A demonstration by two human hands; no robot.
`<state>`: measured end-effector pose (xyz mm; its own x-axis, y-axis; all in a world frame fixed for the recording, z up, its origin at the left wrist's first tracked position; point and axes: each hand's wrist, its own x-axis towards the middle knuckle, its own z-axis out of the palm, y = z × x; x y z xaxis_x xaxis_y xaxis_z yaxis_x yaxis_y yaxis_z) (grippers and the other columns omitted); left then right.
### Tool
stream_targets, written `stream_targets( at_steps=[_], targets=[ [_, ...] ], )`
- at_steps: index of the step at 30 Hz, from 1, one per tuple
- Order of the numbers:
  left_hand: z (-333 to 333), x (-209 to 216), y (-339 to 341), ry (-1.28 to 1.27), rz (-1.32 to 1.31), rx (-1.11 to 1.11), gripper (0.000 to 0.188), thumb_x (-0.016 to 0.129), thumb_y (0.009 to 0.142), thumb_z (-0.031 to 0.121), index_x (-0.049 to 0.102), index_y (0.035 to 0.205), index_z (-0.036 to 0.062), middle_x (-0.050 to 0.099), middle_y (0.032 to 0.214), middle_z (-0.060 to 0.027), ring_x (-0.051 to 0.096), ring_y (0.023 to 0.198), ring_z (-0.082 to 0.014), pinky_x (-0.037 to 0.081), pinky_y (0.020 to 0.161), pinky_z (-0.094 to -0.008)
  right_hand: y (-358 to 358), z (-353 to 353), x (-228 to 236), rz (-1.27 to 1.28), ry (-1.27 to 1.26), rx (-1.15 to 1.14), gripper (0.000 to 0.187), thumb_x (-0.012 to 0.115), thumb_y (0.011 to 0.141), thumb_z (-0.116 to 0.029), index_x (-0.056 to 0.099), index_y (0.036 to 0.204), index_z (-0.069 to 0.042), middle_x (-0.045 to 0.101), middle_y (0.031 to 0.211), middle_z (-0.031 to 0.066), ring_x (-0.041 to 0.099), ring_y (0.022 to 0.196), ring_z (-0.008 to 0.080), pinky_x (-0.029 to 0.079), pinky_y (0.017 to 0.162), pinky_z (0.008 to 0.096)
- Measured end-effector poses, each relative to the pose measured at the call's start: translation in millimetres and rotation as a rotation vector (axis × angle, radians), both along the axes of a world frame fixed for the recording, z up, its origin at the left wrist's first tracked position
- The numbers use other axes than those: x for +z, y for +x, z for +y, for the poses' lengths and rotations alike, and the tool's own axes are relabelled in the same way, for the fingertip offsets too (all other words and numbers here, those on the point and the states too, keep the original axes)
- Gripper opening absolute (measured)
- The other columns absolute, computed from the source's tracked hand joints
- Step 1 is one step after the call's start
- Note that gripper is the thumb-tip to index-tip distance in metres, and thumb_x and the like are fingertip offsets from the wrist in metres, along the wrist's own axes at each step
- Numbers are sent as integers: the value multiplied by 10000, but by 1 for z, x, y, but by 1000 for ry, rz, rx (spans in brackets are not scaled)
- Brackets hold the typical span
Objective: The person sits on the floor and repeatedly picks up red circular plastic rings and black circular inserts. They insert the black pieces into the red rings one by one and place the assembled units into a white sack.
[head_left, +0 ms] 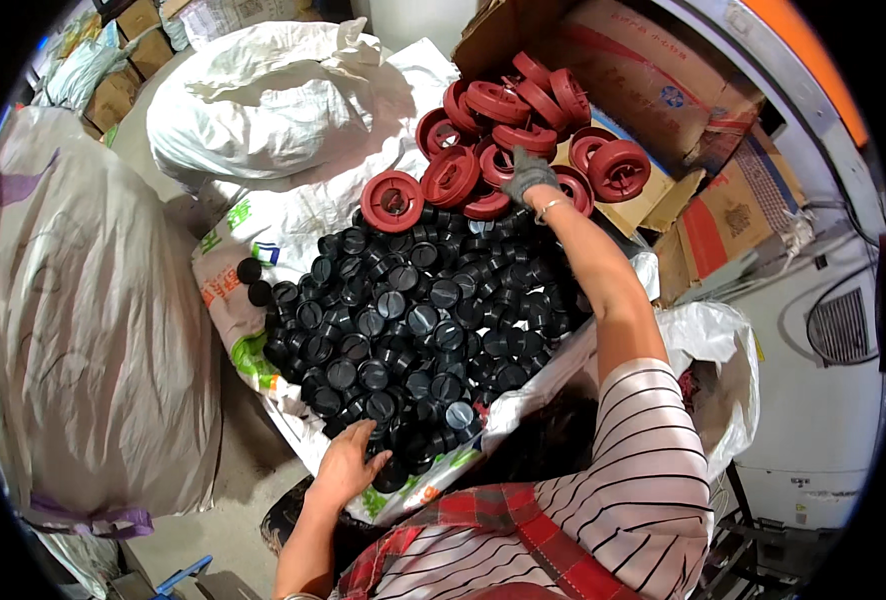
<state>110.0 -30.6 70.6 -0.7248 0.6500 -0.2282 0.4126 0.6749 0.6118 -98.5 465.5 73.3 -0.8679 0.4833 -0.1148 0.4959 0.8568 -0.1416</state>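
A large heap of round black plastic caps (393, 305) lies on a white woven sack spread in front of me. At its near edge my left hand (346, 463), bare, rests against the caps with thumb and fingers apart, holding nothing. Several red round plastic pieces like small wheels (450, 176) are piled at the far side of the heap. Among them my right hand (530, 175), in a grey glove, has its fingers closed on the rim of a red wheel (496, 163); part of the grip is hidden by the glove.
White sacks, one bulging behind the heap (263, 100) and a tall one on the left (93, 320), stand around. An open cardboard box (633, 75) is behind the red pieces. An open white bag (728, 360) sits by my right arm, near a white machine panel (803, 420).
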Motion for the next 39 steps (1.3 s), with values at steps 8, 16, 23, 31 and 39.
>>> stream_targets(
  at_steps=[8, 16, 23, 31, 39],
  targets=[
    [14, -29, -26, -131, -146, 62, 534, 697, 788, 228, 490, 1199, -44, 569, 1148, -235, 544, 1065, -388, 448, 911, -408, -97, 86, -46, -32, 353, -32, 860, 749, 619, -484, 405, 1297, -80, 473, 1331, 142, 448, 1235, 300, 369, 997, 443],
    [17, -35, -31, -162, -143, 99, 520, 720, 766, 193, 493, 1178, -28, 564, 1139, -230, 559, 1011, -403, 478, 856, -407, -101, 67, -106, -147, 19, 208, 887, 679, 654, -521, 385, 1322, -17, 448, 1328, 237, 435, 1245, 338, 344, 1046, 374],
    [21, -22, -22, -108, -75, 23, 540, 711, 777, 196, 486, 1213, -30, 559, 1161, -236, 542, 1061, -392, 453, 913, -403, 57, -89, -75, -370, -253, 1209, 708, 692, 625, -594, 624, 1016, -8, 638, 967, 175, 602, 887, 293, 470, 815, 376],
    [23, -12, -17, -123, -133, 33, 553, 718, 771, 205, 493, 1220, -28, 544, 1202, -227, 524, 1108, -376, 437, 938, -398, -59, -41, -22, 102, -453, 410, 547, 661, 773, -454, 575, 1140, -57, 586, 1132, 160, 551, 1070, 303, 433, 927, 350],
    [24, -25, -37, -201, -197, 75, 547, 678, 803, 256, 480, 1226, -30, 540, 1206, -212, 537, 1079, -367, 421, 946, -423, -211, 12, -82, 21, 381, 231, 961, 656, 699, -617, 266, 1430, -131, 225, 1503, 127, 234, 1380, 312, 283, 1021, 609]
  ],
)
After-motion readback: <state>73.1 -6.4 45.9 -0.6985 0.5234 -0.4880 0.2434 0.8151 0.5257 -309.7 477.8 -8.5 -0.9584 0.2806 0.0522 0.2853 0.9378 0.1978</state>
